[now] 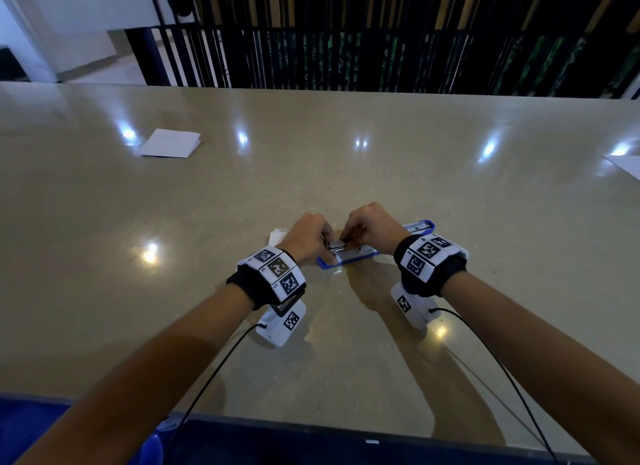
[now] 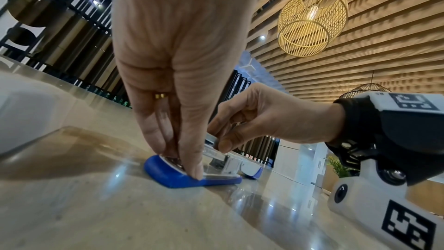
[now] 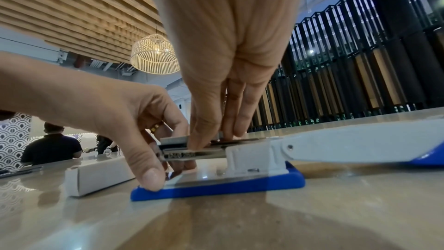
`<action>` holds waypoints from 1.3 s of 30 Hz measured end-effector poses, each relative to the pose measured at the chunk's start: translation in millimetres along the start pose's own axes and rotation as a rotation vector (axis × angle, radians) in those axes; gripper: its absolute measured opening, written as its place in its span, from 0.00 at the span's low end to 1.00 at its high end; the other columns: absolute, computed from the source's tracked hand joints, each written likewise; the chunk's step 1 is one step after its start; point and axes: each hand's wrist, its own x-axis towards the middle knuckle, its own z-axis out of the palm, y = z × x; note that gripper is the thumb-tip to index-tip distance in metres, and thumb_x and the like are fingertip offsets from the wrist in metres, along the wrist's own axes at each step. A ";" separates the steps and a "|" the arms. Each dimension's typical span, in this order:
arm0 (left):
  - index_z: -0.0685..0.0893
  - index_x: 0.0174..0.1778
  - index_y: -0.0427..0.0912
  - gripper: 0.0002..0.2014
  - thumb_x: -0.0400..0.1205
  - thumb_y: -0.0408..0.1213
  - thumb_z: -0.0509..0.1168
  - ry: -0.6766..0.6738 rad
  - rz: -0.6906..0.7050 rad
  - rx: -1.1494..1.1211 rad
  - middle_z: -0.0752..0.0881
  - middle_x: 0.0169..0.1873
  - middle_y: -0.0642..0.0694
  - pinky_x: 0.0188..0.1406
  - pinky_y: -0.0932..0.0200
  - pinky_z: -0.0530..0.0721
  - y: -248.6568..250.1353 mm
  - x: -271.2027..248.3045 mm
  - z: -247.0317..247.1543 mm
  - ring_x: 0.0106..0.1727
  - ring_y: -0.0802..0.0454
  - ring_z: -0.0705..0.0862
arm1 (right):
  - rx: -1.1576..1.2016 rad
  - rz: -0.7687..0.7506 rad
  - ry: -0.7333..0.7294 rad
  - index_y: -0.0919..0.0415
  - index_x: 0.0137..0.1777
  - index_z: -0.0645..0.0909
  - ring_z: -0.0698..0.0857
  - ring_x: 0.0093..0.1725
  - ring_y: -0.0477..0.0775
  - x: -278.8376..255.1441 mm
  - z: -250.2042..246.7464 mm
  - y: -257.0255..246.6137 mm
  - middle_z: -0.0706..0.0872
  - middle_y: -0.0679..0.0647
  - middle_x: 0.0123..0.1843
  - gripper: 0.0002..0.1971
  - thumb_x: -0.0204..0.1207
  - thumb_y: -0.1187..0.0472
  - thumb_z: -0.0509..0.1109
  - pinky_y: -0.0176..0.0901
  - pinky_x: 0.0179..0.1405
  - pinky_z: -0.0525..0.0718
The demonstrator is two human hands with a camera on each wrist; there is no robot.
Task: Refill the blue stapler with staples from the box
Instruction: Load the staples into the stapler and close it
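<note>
The blue stapler [image 1: 346, 258] lies opened flat on the beige table, its white and blue cover [image 1: 419, 226] folded back to the right. My left hand [image 1: 311, 237] grips the front end, with the thumb on the blue base [image 3: 228, 185] and fingers curled behind the metal magazine [image 3: 187, 154]. My right hand [image 1: 367, 227] pinches a silver staple strip [image 3: 174, 139] and holds it low on the magazine's top. The white staple box [image 3: 96, 176] lies just left of the stapler, mostly hidden behind my left hand in the head view.
A folded white paper [image 1: 171, 143] lies far left on the table [image 1: 450, 194], and another sheet [image 1: 627, 165] pokes in at the right edge. A dark slatted railing [image 1: 346, 56] runs behind the far edge. People stand in the background of the right wrist view.
</note>
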 end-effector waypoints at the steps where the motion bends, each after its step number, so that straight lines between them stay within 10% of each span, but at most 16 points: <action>1: 0.91 0.42 0.31 0.16 0.62 0.35 0.83 0.002 0.001 -0.003 0.91 0.38 0.35 0.39 0.53 0.81 -0.5 0.1 0.3 0.36 0.47 0.83 | 0.003 -0.004 0.002 0.69 0.45 0.91 0.86 0.38 0.50 -0.1 0.0 0.0 0.92 0.64 0.42 0.11 0.66 0.79 0.72 0.23 0.37 0.79; 9: 0.91 0.44 0.32 0.17 0.62 0.36 0.83 0.004 -0.010 -0.010 0.92 0.42 0.35 0.43 0.51 0.84 -1.5 0.1 1.6 0.39 0.45 0.85 | -0.006 -0.029 0.008 0.68 0.47 0.91 0.90 0.43 0.58 -1.2 -0.6 0.7 0.92 0.64 0.44 0.12 0.67 0.79 0.71 0.45 0.51 0.89; 27: 0.90 0.46 0.30 0.17 0.64 0.32 0.81 -0.014 0.016 -0.038 0.92 0.45 0.35 0.51 0.45 0.88 0.4 -5.0 -1.7 0.47 0.40 0.90 | -0.053 0.076 -0.012 0.63 0.52 0.90 0.86 0.50 0.56 -12.5 -0.8 25.1 0.91 0.60 0.50 0.12 0.67 0.66 0.77 0.34 0.49 0.75; 33: 0.91 0.49 0.33 0.21 0.63 0.37 0.83 -0.057 -0.024 -0.006 0.91 0.45 0.38 0.27 0.68 0.75 -4.4 -9.1 -2.5 0.39 0.50 0.82 | -0.155 0.292 0.050 0.66 0.54 0.87 0.84 0.56 0.64 -33.4 -21.8 83.6 0.89 0.64 0.53 0.12 0.70 0.69 0.72 0.46 0.54 0.78; 39: 0.91 0.53 0.34 0.22 0.63 0.36 0.82 -0.032 -0.043 -0.027 0.92 0.47 0.38 0.25 0.72 0.72 -4.3 -8.4 -2.6 0.39 0.52 0.82 | -0.120 0.303 0.038 0.63 0.48 0.89 0.86 0.49 0.61 -51.1 -41.8 100.7 0.90 0.62 0.47 0.12 0.64 0.65 0.80 0.47 0.47 0.80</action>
